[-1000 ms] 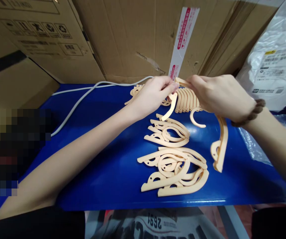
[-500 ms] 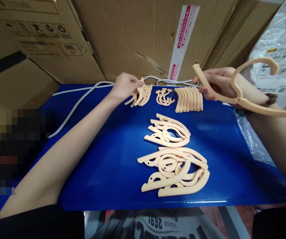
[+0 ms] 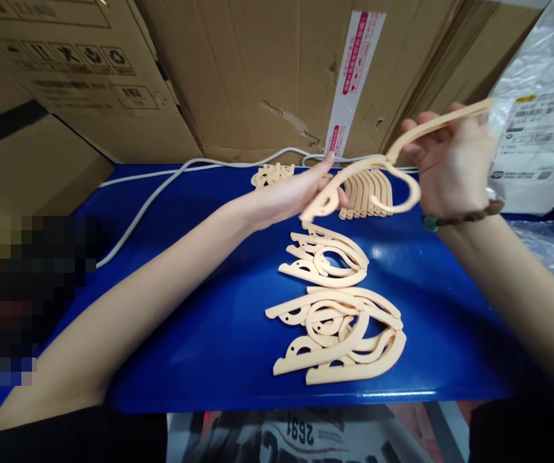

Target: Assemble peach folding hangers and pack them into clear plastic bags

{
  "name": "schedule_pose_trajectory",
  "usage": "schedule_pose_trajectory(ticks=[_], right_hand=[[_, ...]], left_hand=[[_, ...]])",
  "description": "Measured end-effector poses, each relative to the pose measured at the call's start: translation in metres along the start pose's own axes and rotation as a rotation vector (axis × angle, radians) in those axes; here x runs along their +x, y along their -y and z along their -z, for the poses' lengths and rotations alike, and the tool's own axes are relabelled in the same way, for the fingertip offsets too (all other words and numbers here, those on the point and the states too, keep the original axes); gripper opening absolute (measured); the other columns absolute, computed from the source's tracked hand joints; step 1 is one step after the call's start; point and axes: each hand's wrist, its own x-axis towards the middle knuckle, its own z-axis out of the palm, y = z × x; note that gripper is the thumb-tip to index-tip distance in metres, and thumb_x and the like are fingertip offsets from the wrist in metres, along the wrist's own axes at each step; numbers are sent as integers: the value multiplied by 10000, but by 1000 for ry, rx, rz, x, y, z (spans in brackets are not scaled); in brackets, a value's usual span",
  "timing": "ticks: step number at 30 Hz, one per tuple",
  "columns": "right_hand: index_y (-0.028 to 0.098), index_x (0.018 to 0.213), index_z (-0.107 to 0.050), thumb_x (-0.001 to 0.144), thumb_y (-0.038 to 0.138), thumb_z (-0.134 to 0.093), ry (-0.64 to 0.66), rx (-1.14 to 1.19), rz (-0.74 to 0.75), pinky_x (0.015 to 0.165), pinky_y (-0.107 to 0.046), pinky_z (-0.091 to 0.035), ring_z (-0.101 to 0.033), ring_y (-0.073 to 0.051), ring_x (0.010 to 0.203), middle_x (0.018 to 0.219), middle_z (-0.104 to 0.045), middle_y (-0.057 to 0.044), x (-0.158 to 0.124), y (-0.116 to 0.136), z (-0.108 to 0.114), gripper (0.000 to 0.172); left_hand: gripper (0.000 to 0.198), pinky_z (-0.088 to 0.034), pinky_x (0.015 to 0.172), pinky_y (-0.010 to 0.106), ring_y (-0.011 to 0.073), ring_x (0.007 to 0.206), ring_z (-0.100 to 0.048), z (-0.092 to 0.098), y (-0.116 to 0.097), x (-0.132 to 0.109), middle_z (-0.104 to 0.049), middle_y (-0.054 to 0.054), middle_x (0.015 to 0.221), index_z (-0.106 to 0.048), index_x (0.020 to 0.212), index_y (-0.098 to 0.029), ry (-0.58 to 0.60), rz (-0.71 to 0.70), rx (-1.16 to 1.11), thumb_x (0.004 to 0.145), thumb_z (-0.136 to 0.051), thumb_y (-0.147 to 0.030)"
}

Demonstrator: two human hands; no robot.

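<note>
A beige folding hanger (image 3: 354,171) is held up above the far side of the table, its two arms spread and its curved hook hanging down to the right. My left hand (image 3: 313,186) is closed around the hanger's left arm, thumb pointing up and fingers partly hidden behind it. My right hand (image 3: 462,151) holds the other arm, with its fingers behind that piece. Beyond my left wrist lies a small pile of beige hanger pieces (image 3: 273,175). Partly covered by the held hanger is a neat row of curved arms (image 3: 368,190).
Folded hangers lie in a smaller group (image 3: 344,278) and a larger group (image 3: 354,370) on the blue table (image 3: 184,321). A white cable (image 3: 148,215) runs along the back. Cardboard boxes (image 3: 238,77) and a plastic-wrapped package (image 3: 537,141) stand behind.
My left hand has left the pile at the back left and moved right to the hanger. My right hand has turned the hanger, so its hook now points down.
</note>
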Motion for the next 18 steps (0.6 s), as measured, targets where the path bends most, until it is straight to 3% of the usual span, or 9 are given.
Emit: schedule_pose_trajectory(ticks=[3, 6, 9, 11, 13, 15, 18], right_hand=[[280, 901, -438, 941, 180, -503, 152, -84, 103, 871, -288, -556, -674, -122, 971, 1137, -693, -23, -1, 5, 7, 126], [208, 850, -643, 722, 124, -753, 361, -226, 176, 869, -344, -558, -695, -179, 886, 1079, -752, -79, -1, 10, 12, 189], [163, 959, -754, 711, 164, -805, 445, -583, 382, 829, -336, -544, -704, -207, 859, 986, -774, -104, -1, 11, 15, 253], [176, 1057, -769, 822, 294, -748, 448, -958, 559, 769, -339, -524, -711, -231, 846, 957, -783, -105, -3, 10, 15, 264], [188, 1066, -783, 910, 387, -652, 427, -1241, 664, 698, -335, -480, -712, -252, 822, 922, -788, -103, -7, 8, 13, 285], [203, 1109, -783, 960, 431, -575, 432, -1337, 703, 673, -327, -445, -709, -257, 802, 901, -789, -98, -12, 6, 11, 343], [222, 1238, -743, 1010, 462, -469, 462, -1280, 728, 675, -326, -429, -698, -239, 769, 941, -787, -99, -19, 4, 8, 430]], left_hand=[[487, -568, 954, 347, 195, 1104, -703, 0, -13, -1, -730, 92, 1178, -645, 1039, -165, 6, 104, -378, 1087, -238, -428], [202, -527, 1055, 357, 193, 1177, -681, 7, -17, -4, -690, 101, 1274, -605, 1127, -126, -155, 131, -516, 1038, -428, -170], [245, -534, 1060, 373, 223, 1139, -703, 10, -19, -8, -675, 138, 1296, -580, 1181, -82, -162, 117, -588, 946, -522, -45], [347, -577, 983, 361, 236, 1085, -723, 9, -20, -10, -686, 144, 1269, -554, 1265, -80, -75, 95, -649, 919, -559, -52], [423, -607, 842, 278, 210, 1013, -736, 7, -22, -11, -704, 125, 1212, -548, 1305, -91, -20, 94, -710, 885, -581, -48], [416, -577, 673, 190, 154, 888, -729, 6, -24, -11, -709, 102, 1116, -586, 1253, -80, -35, 140, -787, 841, -546, -28], [384, -493, 512, 160, 92, 674, -634, 3, -26, -11, -651, 70, 932, -636, 1080, -70, -34, 200, -902, 734, -476, -23]])
